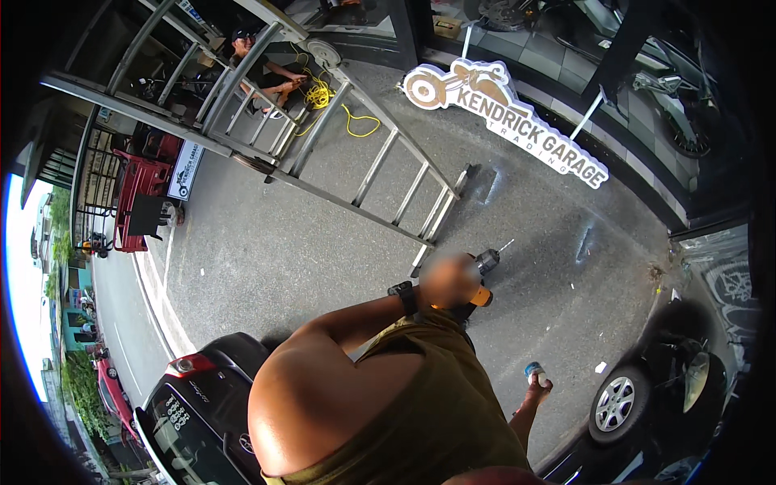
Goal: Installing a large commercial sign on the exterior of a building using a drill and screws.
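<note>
Head view, looking straight down from up high: the left hand point(447, 280), blurred but plainly wrapped around a cordless drill point(483, 279), keeps the bit aimed out over the pavement point(323, 250). Lower right, the right hand point(537, 390) curls shut around a small blue-topped can point(533, 373). Just beyond the drill leans an aluminium ladder point(380, 174), with yellow cable point(331, 101) near a seated person point(263, 69). A motorcycle-shaped shop sign point(501, 113) lies on the ground, and a dark car point(194, 404) sits below on the left.
</note>
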`<state>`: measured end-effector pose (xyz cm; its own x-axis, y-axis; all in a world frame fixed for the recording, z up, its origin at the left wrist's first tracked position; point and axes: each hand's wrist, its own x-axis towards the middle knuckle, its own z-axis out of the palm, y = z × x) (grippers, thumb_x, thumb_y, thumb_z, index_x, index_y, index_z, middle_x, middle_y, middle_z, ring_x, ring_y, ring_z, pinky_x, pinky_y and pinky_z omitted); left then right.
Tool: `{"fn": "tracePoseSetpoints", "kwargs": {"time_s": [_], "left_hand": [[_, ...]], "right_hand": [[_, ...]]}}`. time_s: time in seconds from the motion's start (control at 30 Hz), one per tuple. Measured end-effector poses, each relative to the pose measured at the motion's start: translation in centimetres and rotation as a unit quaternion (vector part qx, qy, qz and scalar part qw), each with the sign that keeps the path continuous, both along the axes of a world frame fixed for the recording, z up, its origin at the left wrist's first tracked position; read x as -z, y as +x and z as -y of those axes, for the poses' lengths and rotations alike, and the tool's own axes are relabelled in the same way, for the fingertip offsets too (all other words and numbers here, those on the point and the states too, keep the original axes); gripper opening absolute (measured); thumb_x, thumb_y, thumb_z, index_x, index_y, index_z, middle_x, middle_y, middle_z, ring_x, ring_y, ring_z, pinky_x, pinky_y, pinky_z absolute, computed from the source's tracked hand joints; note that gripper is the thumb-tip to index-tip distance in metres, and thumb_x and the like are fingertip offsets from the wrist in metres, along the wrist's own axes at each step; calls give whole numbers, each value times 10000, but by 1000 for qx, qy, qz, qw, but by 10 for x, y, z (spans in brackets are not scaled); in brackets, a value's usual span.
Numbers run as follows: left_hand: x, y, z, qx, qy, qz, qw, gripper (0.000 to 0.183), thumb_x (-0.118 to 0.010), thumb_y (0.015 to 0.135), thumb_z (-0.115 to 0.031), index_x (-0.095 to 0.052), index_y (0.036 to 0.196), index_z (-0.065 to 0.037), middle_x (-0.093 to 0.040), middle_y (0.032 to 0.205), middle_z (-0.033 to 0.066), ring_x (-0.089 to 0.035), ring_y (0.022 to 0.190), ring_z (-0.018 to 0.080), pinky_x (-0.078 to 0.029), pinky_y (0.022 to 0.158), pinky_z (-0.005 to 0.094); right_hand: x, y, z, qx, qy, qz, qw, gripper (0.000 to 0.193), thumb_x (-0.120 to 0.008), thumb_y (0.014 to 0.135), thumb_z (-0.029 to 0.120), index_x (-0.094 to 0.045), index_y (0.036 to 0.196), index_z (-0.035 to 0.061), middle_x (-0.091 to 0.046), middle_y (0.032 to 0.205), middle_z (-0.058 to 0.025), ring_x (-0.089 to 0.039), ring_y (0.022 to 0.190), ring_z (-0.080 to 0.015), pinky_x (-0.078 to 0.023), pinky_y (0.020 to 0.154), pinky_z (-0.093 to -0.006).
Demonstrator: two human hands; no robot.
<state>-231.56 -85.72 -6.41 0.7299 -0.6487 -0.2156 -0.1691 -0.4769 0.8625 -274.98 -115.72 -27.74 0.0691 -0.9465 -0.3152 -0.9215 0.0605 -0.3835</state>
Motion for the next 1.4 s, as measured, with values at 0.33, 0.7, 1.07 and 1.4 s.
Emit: {"fn": "tracePoseSetpoints", "kwargs": {"time_s": [0.33, 0.7, 1.07, 1.4], "left_hand": [[41, 110, 164, -83, 22, -47, 995, 612, -769, 781, -331, -546, 1275, -49, -707, 973, 248, -688, 920, 430, -544, 803, 487], [-14, 238, 338, 38, -16, -20, 999, 567, -750, 782, -263, -547, 1248, -12, -695, 913, 218, -695, 855, 401, -547, 739, 460], [10, 310, 467, -18, 16, -131, 991, 466, -782, 841, -246, -577, 1183, -4, -727, 909, 185, -743, 811, 309, -574, 712, 411], [101, 350, 599, -93, 52, -130, 986, 416, -789, 839, -195, -587, 1145, 0, -717, 902, 130, -721, 807, 231, -581, 746, 385]], "right_hand": [[-7, 115, 113, -126, 83, -93, 984, 740, -931, 624, 383, -583, 1228, 134, -706, 1155, -165, -666, 1072, -411, -530, 920, -507], [-77, 253, 292, -117, 26, -38, 992, 699, -895, 700, 377, -557, 1237, 84, -687, 1167, -208, -670, 1043, -426, -527, 900, -511], [-44, 398, 453, -153, 83, -94, 980, 720, -888, 689, 453, -550, 1250, 152, -700, 1133, -205, -668, 1060, -412, -529, 870, -501], [54, 543, 623, -232, 99, -97, 963, 714, -859, 723, 437, -517, 1287, 162, -670, 1152, -196, -652, 1073, -406, -525, 882, -520]]}}
